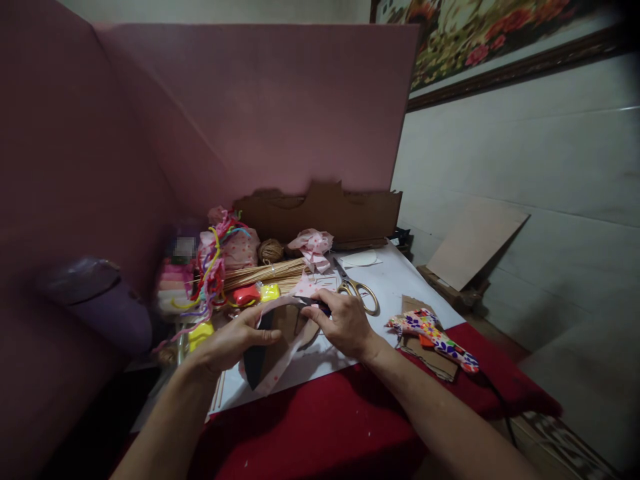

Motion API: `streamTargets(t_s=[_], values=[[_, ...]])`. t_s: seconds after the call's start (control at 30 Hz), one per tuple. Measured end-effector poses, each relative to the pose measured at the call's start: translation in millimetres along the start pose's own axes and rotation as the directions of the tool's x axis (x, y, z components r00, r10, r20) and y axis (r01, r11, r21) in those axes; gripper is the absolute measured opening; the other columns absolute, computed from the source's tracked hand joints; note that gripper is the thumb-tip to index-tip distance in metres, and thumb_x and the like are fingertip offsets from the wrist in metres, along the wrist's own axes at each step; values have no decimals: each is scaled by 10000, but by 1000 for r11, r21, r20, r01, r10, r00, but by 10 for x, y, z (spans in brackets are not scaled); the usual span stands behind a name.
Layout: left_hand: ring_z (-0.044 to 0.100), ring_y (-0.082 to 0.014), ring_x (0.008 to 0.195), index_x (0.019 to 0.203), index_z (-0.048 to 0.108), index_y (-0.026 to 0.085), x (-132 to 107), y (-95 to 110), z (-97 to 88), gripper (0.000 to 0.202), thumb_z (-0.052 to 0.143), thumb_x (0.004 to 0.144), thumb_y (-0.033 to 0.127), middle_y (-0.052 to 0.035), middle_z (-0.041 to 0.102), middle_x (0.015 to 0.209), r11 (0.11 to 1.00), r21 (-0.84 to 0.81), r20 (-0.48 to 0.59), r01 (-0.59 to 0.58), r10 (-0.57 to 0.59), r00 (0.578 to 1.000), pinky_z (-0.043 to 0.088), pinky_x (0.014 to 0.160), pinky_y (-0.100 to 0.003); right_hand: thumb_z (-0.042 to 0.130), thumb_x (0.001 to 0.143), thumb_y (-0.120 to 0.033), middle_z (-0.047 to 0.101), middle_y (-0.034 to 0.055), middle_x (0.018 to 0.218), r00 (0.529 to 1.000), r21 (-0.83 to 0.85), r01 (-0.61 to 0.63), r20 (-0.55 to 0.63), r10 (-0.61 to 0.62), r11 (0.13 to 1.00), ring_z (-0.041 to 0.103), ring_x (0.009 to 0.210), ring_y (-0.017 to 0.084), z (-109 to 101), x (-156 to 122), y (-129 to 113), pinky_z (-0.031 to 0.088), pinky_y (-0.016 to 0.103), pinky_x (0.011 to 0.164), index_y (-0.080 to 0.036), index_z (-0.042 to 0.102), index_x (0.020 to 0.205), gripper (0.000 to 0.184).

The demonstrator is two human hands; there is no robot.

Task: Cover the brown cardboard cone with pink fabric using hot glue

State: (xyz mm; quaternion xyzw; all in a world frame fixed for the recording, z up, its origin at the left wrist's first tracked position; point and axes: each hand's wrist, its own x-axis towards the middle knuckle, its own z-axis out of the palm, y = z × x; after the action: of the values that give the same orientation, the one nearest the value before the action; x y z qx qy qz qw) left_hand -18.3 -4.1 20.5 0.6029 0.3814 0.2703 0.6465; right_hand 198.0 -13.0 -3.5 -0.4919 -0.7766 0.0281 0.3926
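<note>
My left hand (pixel 237 339) grips a brown cardboard piece (pixel 284 328) with a dark panel at its left, thumb across the front. Pink dotted fabric (pixel 276 379) runs around the cardboard's edges. My right hand (pixel 346 323) is closed around what look like small scissors (pixel 326 309) with dark handles; their tips are at the fabric on the cardboard's upper edge, and the fingers partly hide them. Just beyond this hand, gold-handled scissors (pixel 371 300) lie on the white sheet (pixel 415 277).
A flower-patterned glue gun (pixel 434 337) rests on cardboard at the right, its cord trailing off the red cloth (pixel 320 427). Behind my hands are wooden sticks (pixel 265 272), a twine ball (pixel 271 251), crumpled dotted fabric (pixel 315 247) and colourful pipe cleaners (pixel 216 257). A purple container (pixel 107 310) stands left.
</note>
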Motion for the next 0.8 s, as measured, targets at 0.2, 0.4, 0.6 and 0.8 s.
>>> streamTargets(t_s=[0.2, 0.4, 0.6, 0.8], values=[[521, -288, 1136, 1267, 528, 264, 4, 8, 19, 595, 680, 701, 157, -67, 608, 1230, 1000, 9, 27, -28, 27, 999, 375, 957, -406, 529, 864, -412, 690, 34, 774, 1000, -12, -10, 16, 10, 1000, 631, 716, 178, 8, 0, -2, 359, 249, 620, -195, 617, 874, 235], [498, -294, 1171, 1262, 536, 284, 11, -3, 10, 600, 679, 695, 148, -68, 622, 1211, 999, 44, 5, -22, 22, 1000, 338, 999, -438, 537, 866, -394, 698, 24, 773, 1000, 6, -8, 9, 8, 1000, 637, 724, 174, 17, 3, 8, 359, 246, 624, -212, 629, 881, 204], [474, -304, 1197, 1260, 538, 263, 18, -33, -10, 575, 671, 710, 159, -84, 593, 1251, 998, 39, 33, -56, 55, 998, 319, 1014, -461, 538, 862, -404, 695, 31, 777, 1000, 7, -7, 25, 7, 1000, 635, 719, 178, 16, -6, 4, 362, 248, 624, -204, 626, 885, 220], [466, -292, 1208, 1262, 530, 281, 21, -46, -12, 578, 668, 715, 154, -58, 560, 1297, 998, 43, 44, -46, 44, 998, 328, 1014, -449, 507, 882, -394, 692, 40, 791, 999, 16, -9, 41, 8, 1000, 635, 741, 180, 20, -5, -8, 371, 245, 635, -191, 622, 911, 235]])
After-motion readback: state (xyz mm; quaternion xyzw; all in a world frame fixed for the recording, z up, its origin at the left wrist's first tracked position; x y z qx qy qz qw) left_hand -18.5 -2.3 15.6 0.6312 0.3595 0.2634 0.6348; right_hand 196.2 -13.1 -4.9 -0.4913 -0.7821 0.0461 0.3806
